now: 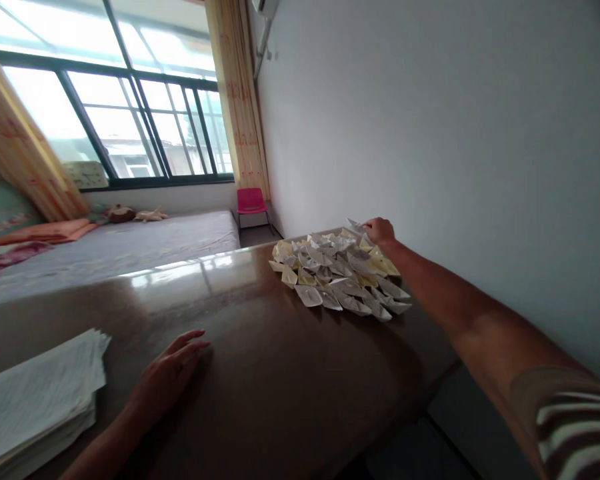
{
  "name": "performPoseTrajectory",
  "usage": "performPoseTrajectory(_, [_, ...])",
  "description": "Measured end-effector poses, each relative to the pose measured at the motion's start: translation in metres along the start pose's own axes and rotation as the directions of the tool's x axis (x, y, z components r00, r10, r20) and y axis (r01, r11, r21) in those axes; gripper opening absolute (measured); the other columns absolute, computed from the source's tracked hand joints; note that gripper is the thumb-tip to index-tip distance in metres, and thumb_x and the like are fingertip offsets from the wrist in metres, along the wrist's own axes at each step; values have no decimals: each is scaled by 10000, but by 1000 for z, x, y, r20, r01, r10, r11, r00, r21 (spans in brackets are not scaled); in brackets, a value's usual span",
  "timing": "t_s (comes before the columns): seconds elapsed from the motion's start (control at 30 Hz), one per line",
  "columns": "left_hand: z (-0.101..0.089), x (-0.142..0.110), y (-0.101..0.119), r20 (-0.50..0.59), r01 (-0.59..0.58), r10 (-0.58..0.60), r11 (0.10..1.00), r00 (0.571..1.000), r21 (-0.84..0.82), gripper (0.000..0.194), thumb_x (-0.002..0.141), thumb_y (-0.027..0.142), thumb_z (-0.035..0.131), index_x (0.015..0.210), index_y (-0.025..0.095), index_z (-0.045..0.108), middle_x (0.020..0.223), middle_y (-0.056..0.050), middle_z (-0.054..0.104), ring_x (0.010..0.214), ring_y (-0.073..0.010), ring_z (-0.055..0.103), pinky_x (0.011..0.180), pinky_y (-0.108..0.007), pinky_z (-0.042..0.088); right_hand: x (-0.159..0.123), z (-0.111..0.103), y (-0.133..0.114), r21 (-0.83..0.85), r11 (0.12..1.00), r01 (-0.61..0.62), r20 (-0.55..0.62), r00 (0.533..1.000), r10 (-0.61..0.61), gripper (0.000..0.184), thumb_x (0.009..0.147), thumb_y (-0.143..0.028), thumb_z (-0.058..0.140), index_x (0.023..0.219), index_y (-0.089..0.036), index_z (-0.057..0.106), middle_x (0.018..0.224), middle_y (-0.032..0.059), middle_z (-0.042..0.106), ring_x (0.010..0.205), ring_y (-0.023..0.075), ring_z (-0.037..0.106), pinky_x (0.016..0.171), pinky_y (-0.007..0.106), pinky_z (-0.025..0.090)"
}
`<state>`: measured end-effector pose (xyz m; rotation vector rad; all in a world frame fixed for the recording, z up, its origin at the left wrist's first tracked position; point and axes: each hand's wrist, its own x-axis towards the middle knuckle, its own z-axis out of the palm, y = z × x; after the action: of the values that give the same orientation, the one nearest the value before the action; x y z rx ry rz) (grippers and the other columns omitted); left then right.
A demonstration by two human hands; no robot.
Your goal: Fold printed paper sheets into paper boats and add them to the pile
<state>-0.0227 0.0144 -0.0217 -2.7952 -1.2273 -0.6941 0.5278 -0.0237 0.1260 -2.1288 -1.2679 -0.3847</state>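
Note:
At the far right of the table, my right hand pinches a folded paper boat by one end, at the back edge of a heap. That heap of paper boats, white and pale yellow, lies close to the wall, the boats overlapping one another. My left hand rests on the brown tabletop with its fingers stretched out and nothing in them. Left of it lies a stack of written paper sheets, cut off by the view's edge.
A white wall runs along the table's right side. Beyond the table are a bed with folded bedding and soft toys, a pink chair in the corner, and a window with yellow curtains.

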Motion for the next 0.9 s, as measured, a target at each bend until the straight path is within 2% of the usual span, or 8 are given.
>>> performPoseTrajectory(0.13, [4, 1, -4, 13, -8, 7, 996, 1000, 87, 355, 900, 423, 398, 1050, 298, 695, 1233, -20, 640, 1015, -217, 662, 866, -306, 547, 7, 0, 0, 3, 999, 52, 32, 998, -52, 304, 893, -282, 489, 993, -155, 747, 962, 122, 737, 805, 171, 665, 682, 225, 435])
performPoseTrajectory(0.23, [4, 2, -3, 23, -8, 5, 993, 1000, 119, 352, 896, 396, 396, 1074, 297, 682, 1191, -10, 663, 1038, -216, 647, 880, -317, 543, 14, 8, -19, 30, 990, 141, 51, 988, -143, 324, 922, -309, 465, 1099, -192, 711, 1067, 77, 721, 884, 159, 665, 719, 211, 449])
performPoseTrajectory(0.33, [1, 2, 3, 39, 5, -10, 992, 999, 128, 343, 893, 370, 400, 1091, 292, 669, 1182, 0, 666, 1047, -213, 637, 882, -319, 539, 16, 24, -55, 54, 968, 246, 79, 965, -250, 335, 931, -389, 466, 1151, -263, 685, 1136, 34, 699, 978, 161, 646, 776, 218, 456])
performPoseTrajectory(0.4, [-1, 2, 8, 45, 20, -26, 992, 999, 124, 327, 891, 354, 407, 1080, 298, 668, 1179, 9, 665, 1051, -210, 632, 889, -319, 532, 15, 38, -85, 54, 951, 305, 105, 945, -309, 346, 921, -443, 474, 1164, -299, 675, 1143, 36, 695, 1037, 191, 623, 835, 262, 449])
performPoseTrajectory(0.5, [-4, 2, 13, 45, 42, -47, 994, 998, 97, 314, 888, 335, 417, 1074, 302, 669, 1185, 12, 661, 1061, -209, 621, 892, -319, 525, 15, 60, -127, 34, 931, 362, 175, 915, -363, 267, 885, -415, 541, 1061, -317, 717, 1092, 45, 712, 1068, 223, 607, 916, 340, 415])
performPoseTrajectory(0.67, [-6, 1, 19, 58, 49, -52, 997, 997, 52, 331, 902, 303, 390, 1086, 285, 664, 1198, 0, 655, 1073, -209, 605, 903, -332, 513, 19, 94, -173, -58, 946, 318, 259, 920, -293, 259, 892, -315, 529, 1005, -188, 724, 1065, 145, 703, 1023, 263, 632, 925, 430, 399])
performPoseTrajectory(0.8, [-7, -1, 24, 44, 56, -57, 998, 997, 21, 330, 893, 271, 395, 1077, 291, 668, 1190, 1, 658, 1071, -212, 600, 917, -347, 502, 13, 116, -190, -119, 943, 310, 321, 911, -259, 270, 911, -240, 483, 1003, -131, 711, 1036, 196, 692, 1004, 270, 645, 874, 404, 432])
performPoseTrajectory(0.9, [-8, -1, 25, 36, 66, -65, 998, 997, -6, 316, 891, 269, 406, 1058, 293, 674, 1172, 3, 665, 1060, -217, 598, 908, -350, 504, 5, 123, -196, -153, 927, 343, 371, 889, -268, 250, 919, -263, 515, 1008, -107, 689, 1045, 196, 672, 1004, 265, 633, 863, 389, 460])
